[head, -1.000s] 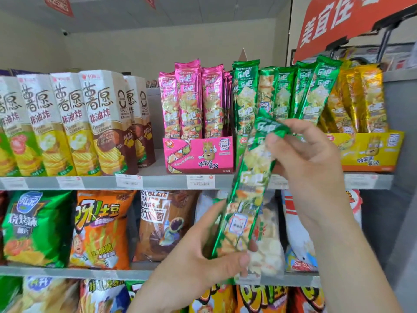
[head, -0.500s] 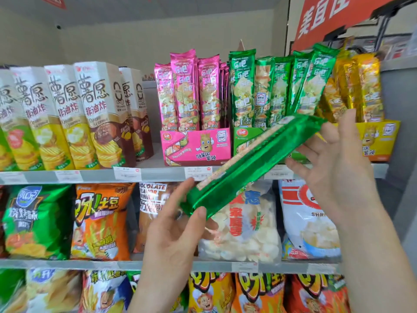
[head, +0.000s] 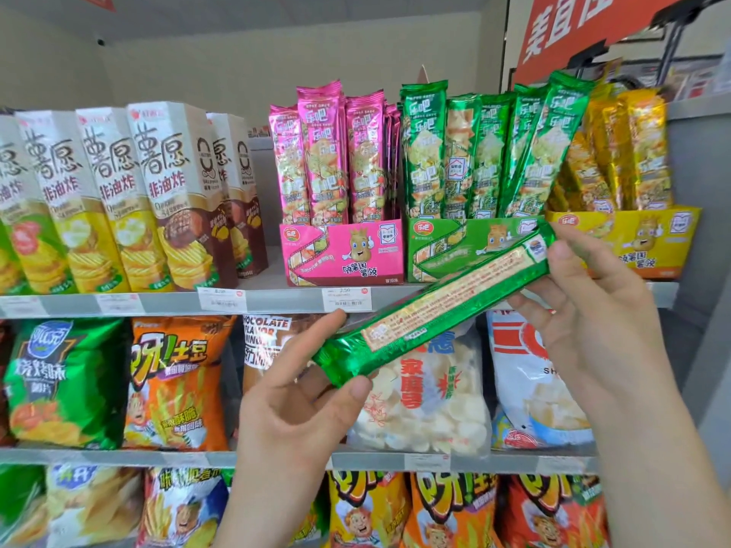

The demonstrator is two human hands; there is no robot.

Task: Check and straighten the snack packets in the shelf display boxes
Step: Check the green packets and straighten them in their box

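Observation:
I hold a long green snack packet (head: 435, 306) slanted in front of the shelf, its printed back facing me. My left hand (head: 300, 393) pinches its lower left end between thumb and fingers. My right hand (head: 593, 310) grips its upper right end. Behind it on the top shelf stand a pink display box (head: 344, 253), a green display box (head: 455, 247) and a yellow display box (head: 633, 239), each filled with upright packets. The rightmost green packets (head: 550, 144) lean to the right.
Tall chip cartons (head: 118, 199) fill the top shelf's left side. Big snack bags (head: 174, 385) crowd the middle shelf, with more bags on the shelf below. A red sign (head: 585, 29) hangs at the upper right, above a grey side panel.
The packet went from near upright with its front showing to a low slant with its back facing me. Both hands shifted along with it.

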